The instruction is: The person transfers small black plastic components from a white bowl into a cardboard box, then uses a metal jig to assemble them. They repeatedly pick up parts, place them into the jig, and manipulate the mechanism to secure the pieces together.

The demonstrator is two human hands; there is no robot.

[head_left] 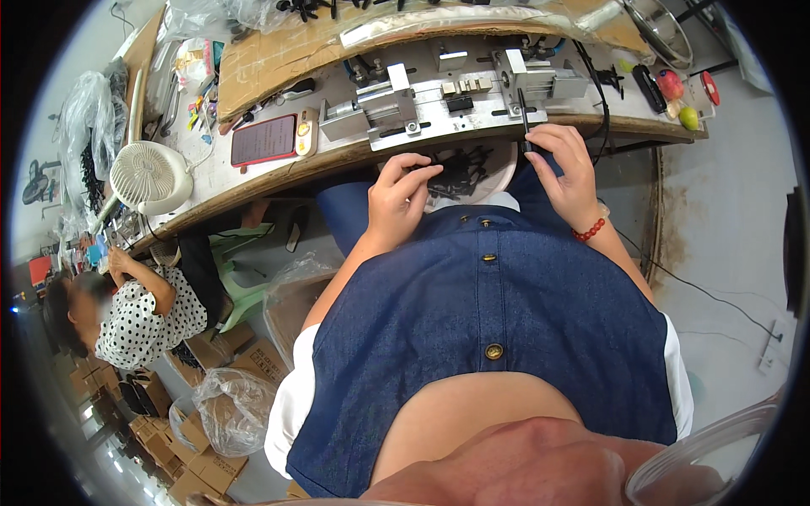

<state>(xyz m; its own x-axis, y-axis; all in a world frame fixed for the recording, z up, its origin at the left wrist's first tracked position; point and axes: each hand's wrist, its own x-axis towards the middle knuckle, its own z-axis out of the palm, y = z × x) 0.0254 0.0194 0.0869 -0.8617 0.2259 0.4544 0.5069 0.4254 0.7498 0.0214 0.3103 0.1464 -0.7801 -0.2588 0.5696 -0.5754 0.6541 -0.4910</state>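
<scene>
R hand: you've got a thin black rod pinched betw. thumb and fingers, gripped near its lower end, rest of it pointing away from you. Upper end overlaps the R metal block in this view; can't tell if they touch. Red bead bracelet on your R wrist.

L hand: fingers bent, thumb drawn in under them, fingertips turned toward your R. Can't tell if you've a small pc. betw. them. Rod is well apart from this hand, over to its R.

Betw. your hands, below the tabletop edge: pale round container w/ a heap of small black pcs.. Your L fingertips are right by the heap in view, approx. at its L side.

Beyond the hands, on the tabletop: metal base plate carrying the R block plus a L metal block; small black block sits betw. the two, nearer you than the low metal pcs. there.

Far L: red-edged phone, then white fan. Far R: yellow-green fruit near tabletop's end. Co-worker in a dotted top, off to your L.
</scene>
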